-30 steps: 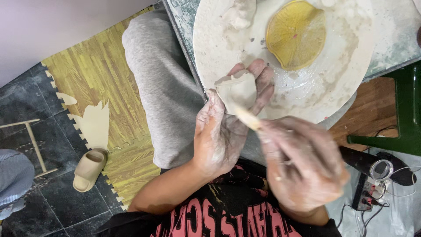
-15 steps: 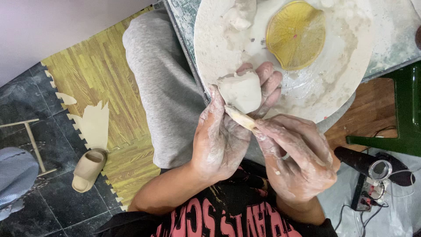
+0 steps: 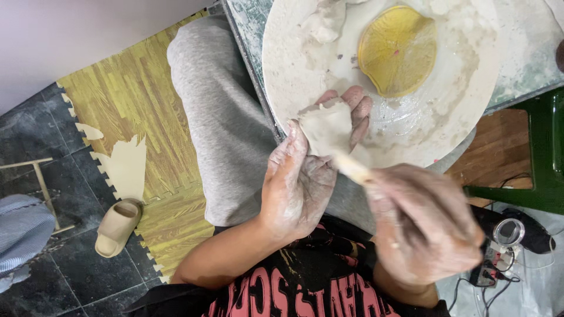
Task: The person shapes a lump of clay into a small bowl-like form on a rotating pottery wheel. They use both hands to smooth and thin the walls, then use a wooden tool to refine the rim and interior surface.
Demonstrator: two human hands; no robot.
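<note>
My left hand (image 3: 305, 176), smeared with clay, cups a pale grey lump of clay (image 3: 326, 127) over the near edge of a round white board (image 3: 470, 105). My right hand (image 3: 426, 226), blurred by motion, grips a thin wooden stick (image 3: 351, 167) whose tip touches the underside of the lump. On the board lie a yellow sponge disc (image 3: 398, 50) and another heap of clay (image 3: 326, 20) at the far edge.
My grey-trousered leg (image 3: 217, 117) runs along the left of the table. Yellow foam floor mats (image 3: 123, 111), a beige slipper (image 3: 117, 226) and dark tiles lie left. A green stool (image 3: 537, 158) and cables with a small device (image 3: 499, 252) are at the right.
My right hand has dropped lower and to the right, drawing the stick along the lump. My left hand has kept hold of the clay with a slight turn.
</note>
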